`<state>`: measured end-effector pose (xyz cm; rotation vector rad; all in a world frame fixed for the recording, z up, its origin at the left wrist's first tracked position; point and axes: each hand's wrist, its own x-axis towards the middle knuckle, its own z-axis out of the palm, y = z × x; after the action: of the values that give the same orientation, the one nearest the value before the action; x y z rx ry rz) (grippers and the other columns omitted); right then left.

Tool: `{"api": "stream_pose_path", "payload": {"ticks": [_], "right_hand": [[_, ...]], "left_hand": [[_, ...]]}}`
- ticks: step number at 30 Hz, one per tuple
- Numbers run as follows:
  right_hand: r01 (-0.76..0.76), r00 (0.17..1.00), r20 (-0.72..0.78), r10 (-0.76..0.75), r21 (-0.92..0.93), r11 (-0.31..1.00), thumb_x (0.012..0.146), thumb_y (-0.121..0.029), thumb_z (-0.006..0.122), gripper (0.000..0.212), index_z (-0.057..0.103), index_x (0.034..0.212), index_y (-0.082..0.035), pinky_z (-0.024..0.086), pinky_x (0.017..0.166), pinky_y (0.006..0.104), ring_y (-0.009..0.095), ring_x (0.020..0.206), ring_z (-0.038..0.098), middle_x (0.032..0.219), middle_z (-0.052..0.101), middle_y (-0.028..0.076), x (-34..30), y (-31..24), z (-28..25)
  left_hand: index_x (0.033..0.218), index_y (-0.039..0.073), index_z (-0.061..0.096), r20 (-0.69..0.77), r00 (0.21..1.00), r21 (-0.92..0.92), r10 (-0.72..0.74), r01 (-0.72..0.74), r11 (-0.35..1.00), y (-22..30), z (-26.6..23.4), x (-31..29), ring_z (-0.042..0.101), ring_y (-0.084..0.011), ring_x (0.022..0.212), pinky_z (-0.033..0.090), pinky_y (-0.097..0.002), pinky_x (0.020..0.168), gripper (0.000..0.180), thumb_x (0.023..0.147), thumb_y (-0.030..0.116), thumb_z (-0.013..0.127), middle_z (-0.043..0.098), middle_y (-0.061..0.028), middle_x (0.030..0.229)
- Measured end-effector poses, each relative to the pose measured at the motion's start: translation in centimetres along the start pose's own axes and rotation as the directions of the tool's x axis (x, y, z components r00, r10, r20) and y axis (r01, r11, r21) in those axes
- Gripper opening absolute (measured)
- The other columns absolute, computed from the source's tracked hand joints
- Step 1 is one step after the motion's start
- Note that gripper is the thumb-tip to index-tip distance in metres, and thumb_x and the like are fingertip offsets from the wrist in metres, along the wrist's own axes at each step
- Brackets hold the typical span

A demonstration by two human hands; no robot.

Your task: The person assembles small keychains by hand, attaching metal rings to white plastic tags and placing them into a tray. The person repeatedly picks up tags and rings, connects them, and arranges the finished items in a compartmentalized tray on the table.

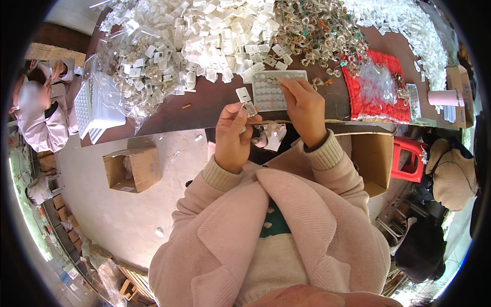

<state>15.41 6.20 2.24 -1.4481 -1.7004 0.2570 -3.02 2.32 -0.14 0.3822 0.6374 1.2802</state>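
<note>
Left hand grasping an open white plastic case, right hand — grip unclear — seems mid-pick at a pale gridded tray, needing delicacy next.

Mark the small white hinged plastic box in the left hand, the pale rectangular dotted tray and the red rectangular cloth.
Small white hinged plastic box (242, 93): head view, upper panel.
Pale rectangular dotted tray (264, 73): head view, upper left rim.
Red rectangular cloth (361, 108): head view, bare lower left part.
</note>
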Motion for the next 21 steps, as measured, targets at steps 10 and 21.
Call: {"api": "stream_pose_path", "payload": {"ticks": [10,21], "right_hand": [[-0.067,0.993,0.085,0.088,-0.225,0.972,0.086,-0.01,0.072,0.011,0.071,0.097,-0.009,0.053,0.062,0.0382,0.03,0.074,0.068,0.092,0.068,0.011,0.7,0.5,1.9],[0.067,0.971,0.207,-0.123,0.257,0.964,0.086,0.002,0.072,0.018,0.071,0.103,-0.005,0.056,0.068,0.0325,0.025,0.08,0.068,0.095,0.066,0.012,-0.5,-5.6,-2.3]], "left_hand": [[0.117,0.007,0.062,0.006,1.0,-0.028,-0.017,0.018,0.999,0.3,-0.5,0.4,0.07,-0.0156,0.084,0.036,-0.0176,0.047,0.017,0.1,0.009,0.061,0.071,-0.0147,0.105],[0.118,0.002,0.064,0.136,0.981,0.033,0.14,-0.145,0.989,0.2,1.0,-0.2,0.066,-0.0076,0.071,0.035,-0.0165,0.046,0.021,0.097,0.004,0.064,0.071,-0.0077,0.098]]}}
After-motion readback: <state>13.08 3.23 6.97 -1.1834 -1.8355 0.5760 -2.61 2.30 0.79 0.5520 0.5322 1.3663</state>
